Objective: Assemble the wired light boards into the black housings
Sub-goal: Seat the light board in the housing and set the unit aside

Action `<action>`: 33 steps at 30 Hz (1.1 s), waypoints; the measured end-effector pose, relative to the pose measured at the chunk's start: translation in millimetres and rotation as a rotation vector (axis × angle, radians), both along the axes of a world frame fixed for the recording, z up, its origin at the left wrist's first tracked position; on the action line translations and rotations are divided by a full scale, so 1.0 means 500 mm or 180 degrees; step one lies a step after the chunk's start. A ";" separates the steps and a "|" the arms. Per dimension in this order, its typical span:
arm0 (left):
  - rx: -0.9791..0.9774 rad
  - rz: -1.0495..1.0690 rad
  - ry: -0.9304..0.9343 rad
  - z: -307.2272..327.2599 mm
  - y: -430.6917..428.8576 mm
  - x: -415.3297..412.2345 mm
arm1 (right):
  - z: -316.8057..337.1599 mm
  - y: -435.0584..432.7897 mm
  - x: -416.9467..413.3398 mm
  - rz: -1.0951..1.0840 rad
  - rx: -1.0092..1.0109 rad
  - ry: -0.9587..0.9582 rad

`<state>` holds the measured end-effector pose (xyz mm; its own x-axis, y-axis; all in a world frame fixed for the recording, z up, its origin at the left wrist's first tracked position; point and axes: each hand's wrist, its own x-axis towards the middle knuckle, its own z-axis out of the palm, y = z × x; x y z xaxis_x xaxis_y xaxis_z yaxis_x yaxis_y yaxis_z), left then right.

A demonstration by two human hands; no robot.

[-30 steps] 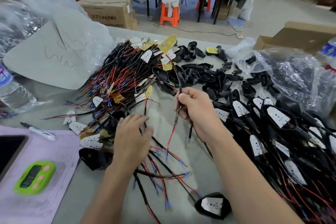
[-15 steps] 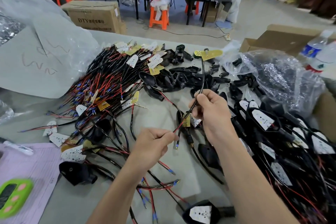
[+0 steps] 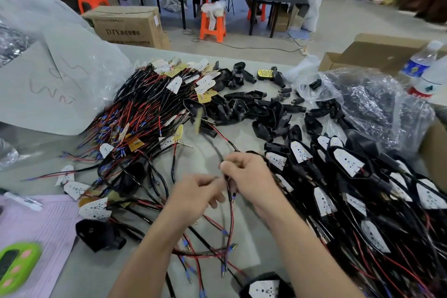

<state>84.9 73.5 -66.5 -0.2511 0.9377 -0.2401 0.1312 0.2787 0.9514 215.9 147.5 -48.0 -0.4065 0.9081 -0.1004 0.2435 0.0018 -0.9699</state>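
My right hand (image 3: 246,176) pinches the black and red wires (image 3: 231,203) of one light board; its yellow board (image 3: 198,120) hangs blurred above the table, over the loose black housings (image 3: 244,110). Close beside it, my left hand (image 3: 196,195) has its fingertips curled at the same wires. A heap of wired light boards (image 3: 150,109) lies to the left. Assembled housings with white boards (image 3: 348,162) are piled at the right. One empty black housing (image 3: 99,234) lies near my left forearm.
A clear plastic bag (image 3: 362,94) with more housings and a water bottle (image 3: 420,68) sit at the right by a cardboard box (image 3: 377,53). A large plastic sheet (image 3: 48,75) covers the left. A green timer (image 3: 17,266), pink paper (image 3: 38,222) and a marker (image 3: 23,199) lie at front left.
My hands have come together and lower over the table. The yellow board has dropped from high at the right to the left, near the housings, and the wires now hang below my right hand.
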 end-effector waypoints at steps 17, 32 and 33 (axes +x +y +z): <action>-0.0080 0.1922 0.1861 0.014 -0.026 -0.158 | -0.015 0.096 -0.051 -0.0423 0.1491 -0.2946; 0.0032 0.1264 0.2590 -0.021 -0.006 -0.093 | -0.019 0.108 -0.064 -0.0788 0.0902 -0.1471; -0.0035 0.1250 0.2631 -0.024 -0.008 -0.097 | -0.012 0.100 -0.065 -0.0875 0.1011 -0.1246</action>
